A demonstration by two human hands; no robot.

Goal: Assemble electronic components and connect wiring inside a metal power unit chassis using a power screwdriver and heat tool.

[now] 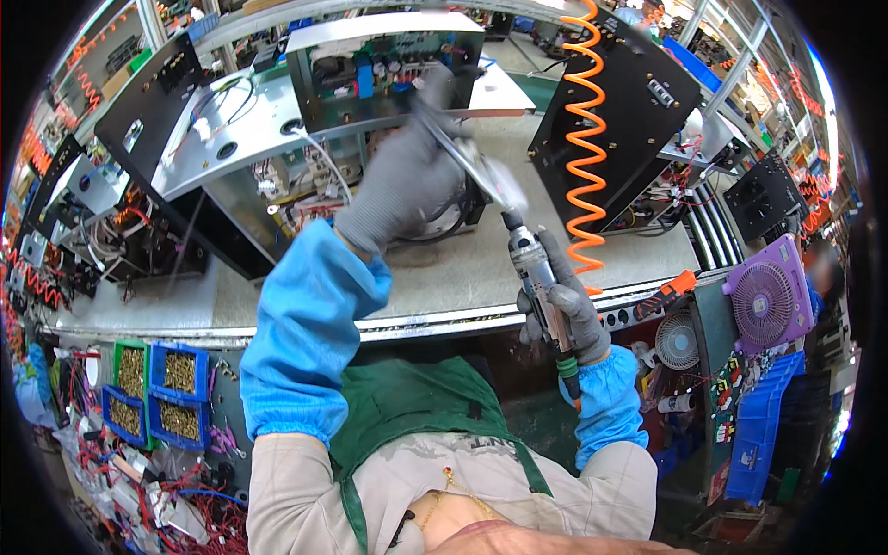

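Observation:
My left hand (404, 180), in a grey glove, is raised over the bench and smeared by motion. A shiny flat piece (483, 174), also blurred, juts from its fingers toward the right; its kind is unclear. Wrapped in my gloved right hand (578, 310) is a silver air screwdriver (534, 264), bit end up, with a green hose fitting below. The driver's dark tip is close to the piece's lower end; whether they touch I cannot tell. Behind my left hand stands an open metal cabinet (387, 106) with wiring and a blue component inside.
An orange coiled hose (585, 157) hangs before a black panel (624, 116) at the right. More part-built units (231, 139) stand at the left. Blue bins (178, 398) of small brass-coloured parts lie lower left, near tangled wires. A purple fan (768, 294) stands at the right.

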